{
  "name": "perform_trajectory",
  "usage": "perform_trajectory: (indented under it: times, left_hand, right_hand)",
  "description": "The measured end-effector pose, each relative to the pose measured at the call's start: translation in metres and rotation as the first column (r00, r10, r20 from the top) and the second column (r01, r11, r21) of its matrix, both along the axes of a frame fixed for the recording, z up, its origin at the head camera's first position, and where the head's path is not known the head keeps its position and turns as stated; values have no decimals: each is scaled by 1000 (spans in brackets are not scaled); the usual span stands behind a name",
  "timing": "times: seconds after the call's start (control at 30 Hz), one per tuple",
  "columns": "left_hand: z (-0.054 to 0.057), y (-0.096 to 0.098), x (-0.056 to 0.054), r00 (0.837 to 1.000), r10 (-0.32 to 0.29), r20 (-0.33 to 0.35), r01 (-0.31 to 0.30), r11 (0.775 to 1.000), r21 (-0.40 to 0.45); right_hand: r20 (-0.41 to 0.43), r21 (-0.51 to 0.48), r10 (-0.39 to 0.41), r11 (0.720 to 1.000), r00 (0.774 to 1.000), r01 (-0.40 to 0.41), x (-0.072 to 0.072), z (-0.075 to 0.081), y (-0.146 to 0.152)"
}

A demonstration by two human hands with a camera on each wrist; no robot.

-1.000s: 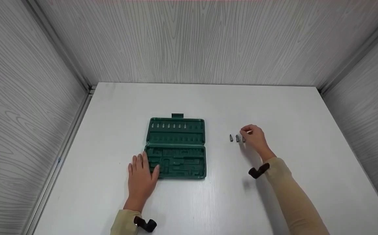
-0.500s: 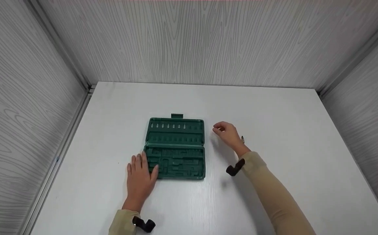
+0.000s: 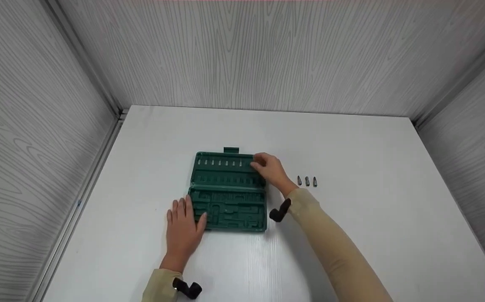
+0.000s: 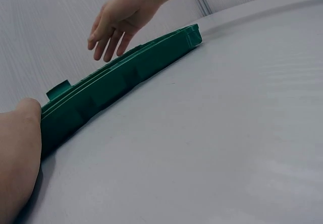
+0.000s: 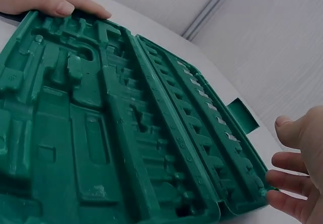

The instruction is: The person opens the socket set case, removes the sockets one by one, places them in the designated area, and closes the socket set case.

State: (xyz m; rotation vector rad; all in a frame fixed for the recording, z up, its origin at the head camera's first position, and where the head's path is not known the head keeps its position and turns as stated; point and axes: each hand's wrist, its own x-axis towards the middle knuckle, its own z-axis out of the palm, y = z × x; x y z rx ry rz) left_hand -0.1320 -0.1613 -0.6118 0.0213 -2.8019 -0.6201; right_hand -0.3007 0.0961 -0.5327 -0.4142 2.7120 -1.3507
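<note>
A green moulded tool case (image 3: 227, 189) lies spread flat on the table. Several small screwdriver bits (image 5: 207, 103) stand in the upper row of its far half; the slots at that row's right end hold none. My left hand (image 3: 181, 235) rests with straight fingers on the left edge of the near half, thumb over the case's front corner. Over the right end of the far half hovers my right hand (image 3: 272, 172), fingers loosely bent and thumb apart in the right wrist view, with nothing visible between them. Three loose bits (image 3: 307, 181) stand in a row to the case's right.
The white table (image 3: 359, 167) extends around the case. Grey wood-grain panels (image 3: 242, 54) wall it in at the back and both sides. A latch tab (image 3: 231, 149) sticks out from the case's far edge.
My right hand has moved left from the loose bits to the far half of the case, uncovering all three bits. My left hand stays in place on the case.
</note>
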Motion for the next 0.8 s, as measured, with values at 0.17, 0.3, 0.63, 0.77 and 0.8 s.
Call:
perform_trajectory:
  times: [0.17, 0.3, 0.63, 0.77, 0.8]
  left_hand:
    - [-1, 2, -1, 1000, 2, -12, -2, 1000, -2]
    - [-1, 3, 0, 1000, -15, -9, 15, 1000, -1]
    - [-1, -1, 2, 1000, -14, -6, 14, 1000, -11]
    - [-2, 1, 2, 1000, -17, -4, 17, 1000, -7]
    - [-2, 2, 2, 1000, -17, -3, 17, 1000, -3]
  right_hand:
    - [18, 36, 9, 999, 1000, -10, -5, -2, -19]
    - [-7, 101, -23, 995, 1000, 23, -6, -6, -30]
    - [-39, 287, -84, 953, 996, 91, -12, -13, -48]
    - [-59, 352, -103, 928, 993, 117, -13, -14, -49]
    - [-61, 366, -105, 923, 993, 120, -14, -15, -49]
